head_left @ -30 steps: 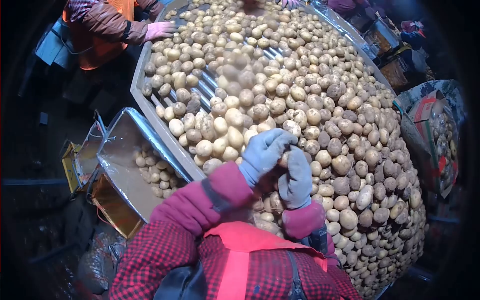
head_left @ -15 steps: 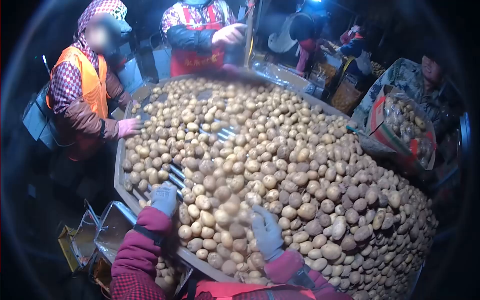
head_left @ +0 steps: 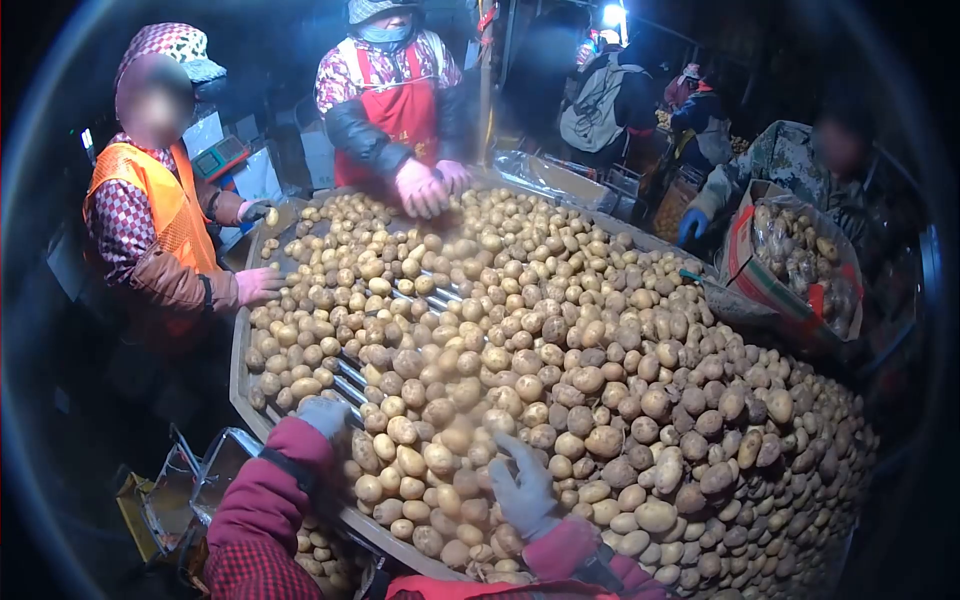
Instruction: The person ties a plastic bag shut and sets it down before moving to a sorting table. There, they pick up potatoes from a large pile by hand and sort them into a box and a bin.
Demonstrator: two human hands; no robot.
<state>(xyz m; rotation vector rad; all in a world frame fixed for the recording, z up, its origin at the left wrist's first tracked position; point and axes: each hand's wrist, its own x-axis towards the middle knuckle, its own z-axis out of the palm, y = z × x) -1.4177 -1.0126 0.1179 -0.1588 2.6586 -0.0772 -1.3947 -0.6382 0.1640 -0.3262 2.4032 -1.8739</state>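
Heaped potatoes (head_left: pixel 600 380) cover a large sorting table, with dirtier ones toward the right. My left hand (head_left: pixel 322 414), in a grey glove, is at the table's near left rim beside bare metal rollers (head_left: pixel 352 382). Its back faces me and its fingers are mostly hidden, so whether it holds a potato does not show. Over the potatoes at the near middle, my right hand (head_left: pixel 522 487), also grey-gloved, has its thumb and fingers apart. Nothing is visible in its grasp, and it is close to the potatoes below.
At the left stands a person in an orange vest (head_left: pixel 160 205); across the table, one in a red apron (head_left: pixel 400 125). On the right, a person in camouflage (head_left: pixel 790 155) is by a box of bagged potatoes (head_left: pixel 740 255). A pole (head_left: pixel 487 90) rises behind the far edge.
My left hand has drawn back toward the near rim, and my right hand has shifted slightly left and toward me. The red-aproned person's pink-gloved hands have come down over the potatoes.
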